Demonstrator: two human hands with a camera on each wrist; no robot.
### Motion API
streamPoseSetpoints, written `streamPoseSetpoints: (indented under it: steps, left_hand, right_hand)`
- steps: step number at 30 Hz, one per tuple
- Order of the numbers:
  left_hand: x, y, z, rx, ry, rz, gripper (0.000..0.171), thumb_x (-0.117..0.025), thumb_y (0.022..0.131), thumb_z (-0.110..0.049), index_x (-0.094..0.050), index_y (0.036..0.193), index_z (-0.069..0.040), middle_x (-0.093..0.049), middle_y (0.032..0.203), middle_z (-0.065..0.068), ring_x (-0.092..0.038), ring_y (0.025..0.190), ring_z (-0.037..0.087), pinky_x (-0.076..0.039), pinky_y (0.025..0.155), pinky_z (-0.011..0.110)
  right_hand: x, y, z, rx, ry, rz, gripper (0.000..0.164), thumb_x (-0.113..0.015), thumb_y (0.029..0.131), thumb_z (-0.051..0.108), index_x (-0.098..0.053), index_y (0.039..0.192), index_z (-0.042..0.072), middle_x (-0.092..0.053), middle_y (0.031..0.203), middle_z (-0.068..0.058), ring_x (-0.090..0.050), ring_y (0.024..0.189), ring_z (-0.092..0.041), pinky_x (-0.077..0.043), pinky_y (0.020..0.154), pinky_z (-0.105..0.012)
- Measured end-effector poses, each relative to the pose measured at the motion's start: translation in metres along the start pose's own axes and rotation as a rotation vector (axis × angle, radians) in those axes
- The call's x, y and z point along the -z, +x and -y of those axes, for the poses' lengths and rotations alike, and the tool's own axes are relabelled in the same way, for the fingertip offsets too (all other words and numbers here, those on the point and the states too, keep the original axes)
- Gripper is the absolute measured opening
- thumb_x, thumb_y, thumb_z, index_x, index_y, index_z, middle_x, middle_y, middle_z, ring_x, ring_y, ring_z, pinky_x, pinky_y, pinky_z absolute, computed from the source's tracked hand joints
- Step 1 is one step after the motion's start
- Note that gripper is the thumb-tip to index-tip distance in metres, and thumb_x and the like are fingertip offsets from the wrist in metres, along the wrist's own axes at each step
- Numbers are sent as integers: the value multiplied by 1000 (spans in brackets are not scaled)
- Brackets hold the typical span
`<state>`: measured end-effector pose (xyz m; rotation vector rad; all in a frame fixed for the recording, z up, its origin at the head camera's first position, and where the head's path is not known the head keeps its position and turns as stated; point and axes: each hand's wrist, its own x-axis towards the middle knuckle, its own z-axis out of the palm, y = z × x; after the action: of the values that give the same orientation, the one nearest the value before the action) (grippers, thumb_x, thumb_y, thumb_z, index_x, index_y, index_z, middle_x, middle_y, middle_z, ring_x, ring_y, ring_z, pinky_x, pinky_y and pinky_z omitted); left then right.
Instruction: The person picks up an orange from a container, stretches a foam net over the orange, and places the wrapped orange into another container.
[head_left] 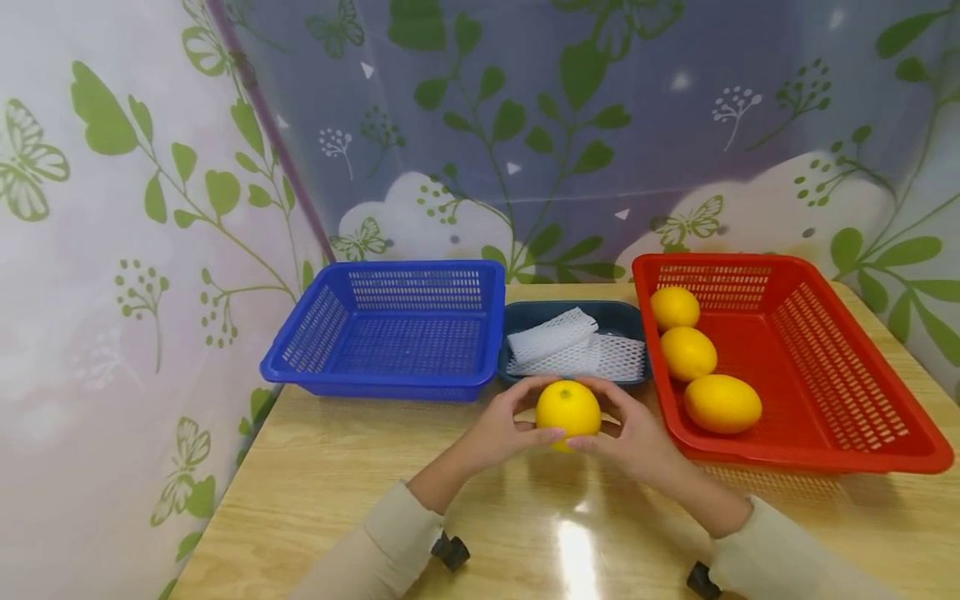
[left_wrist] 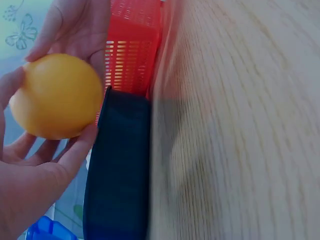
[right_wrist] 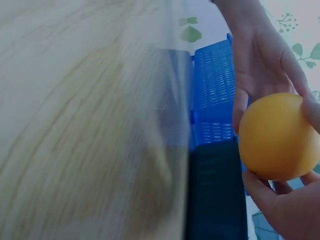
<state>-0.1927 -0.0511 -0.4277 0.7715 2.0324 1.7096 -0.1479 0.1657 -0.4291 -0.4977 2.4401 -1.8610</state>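
Both hands hold one round yellow citrus-like fruit [head_left: 567, 410] up above the table, a small green stem end showing on top. On its left side, the fingers and thumb of my left hand [head_left: 506, 425] curl round it. My right hand [head_left: 632, 429] grips it from the opposite side, thumb at the front. Up close in the left wrist view, the fruit [left_wrist: 57, 96] looks smooth and bare. Just behind the hands sits a dark teal tray [head_left: 517, 310] with white foam net sleeves [head_left: 558, 342] lying in it.
A blue perforated basket [head_left: 405, 379] with nothing visible inside stands left of the tray. To the right, a red perforated basket [head_left: 810, 392] holds yellow fruits [head_left: 723, 404] along its left wall. Behind the wooden table [head_left: 315, 475] hangs a leaf-patterned backdrop [head_left: 487, 192].
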Motion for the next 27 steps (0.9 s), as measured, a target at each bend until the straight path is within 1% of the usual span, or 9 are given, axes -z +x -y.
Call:
streamPoseSetpoints:
  steps: [3, 7, 11, 13, 16, 21, 27]
  left_hand:
    - [1, 0, 3, 24, 29, 20, 59, -72, 89, -11, -44, 141, -11, -48, 141, 6, -49, 127, 26, -52, 92, 32]
    - [2, 0, 8, 56, 59, 43, 59, -73, 88, -13, -44, 140, -11, -48, 139, 6, -49, 128, 27, -51, 95, 36]
    - [1, 0, 13, 75, 84, 55, 60, -74, 87, -13, -44, 139, -11, -48, 139, 5, -48, 128, 27, -51, 94, 34]
    - [0, 0, 16, 83, 98, 56, 60, -74, 87, -13, -44, 138, -11, -48, 139, 5, -48, 128, 27, -51, 93, 32]
    - [0, 0, 19, 94, 108, 57, 60, -74, 87, -13, -44, 138, -10, -48, 138, 7, -49, 127, 28, -52, 92, 31]
    - [-2, -1, 22, 96, 116, 59, 59, -74, 86, -12, -44, 137, -9, -48, 137, 7, -49, 126, 29, -51, 93, 32]
    - [-3, 0, 24, 93, 122, 70, 59, -75, 86, -11, -44, 136, -11, -48, 137, 6, -49, 126, 28, -51, 95, 33]
  right_hand:
    - [0, 1, -4, -31, -6, 22, 70, -79, 82, 20, -42, 141, 7, -45, 141, -15, -51, 119, -35, -51, 94, -31]
    - [-1, 2, -8, -72, -2, 59, 71, -80, 81, 22, -41, 138, 7, -45, 138, -14, -49, 119, -35, -50, 96, -35]
    - [-1, 3, -14, -86, -17, 98, 71, -81, 80, 22, -41, 136, 6, -45, 136, -15, -49, 120, -37, -49, 98, -41]
    - [0, 4, -17, -88, -21, 121, 70, -80, 81, 22, -40, 136, 5, -45, 136, -15, -49, 120, -37, -48, 98, -43]
    - [0, 6, -22, -90, -9, 149, 70, -80, 82, 20, -39, 136, 4, -45, 136, -17, -50, 119, -37, -49, 98, -40]
    - [-1, 6, -28, -106, 11, 177, 71, -79, 82, 20, -37, 136, 5, -43, 136, -18, -52, 118, -36, -49, 97, -32]
    - [-2, 5, -31, -119, 34, 184, 72, -79, 82, 19, -35, 137, 4, -42, 136, -18, -51, 118, -37, -50, 96, -32]
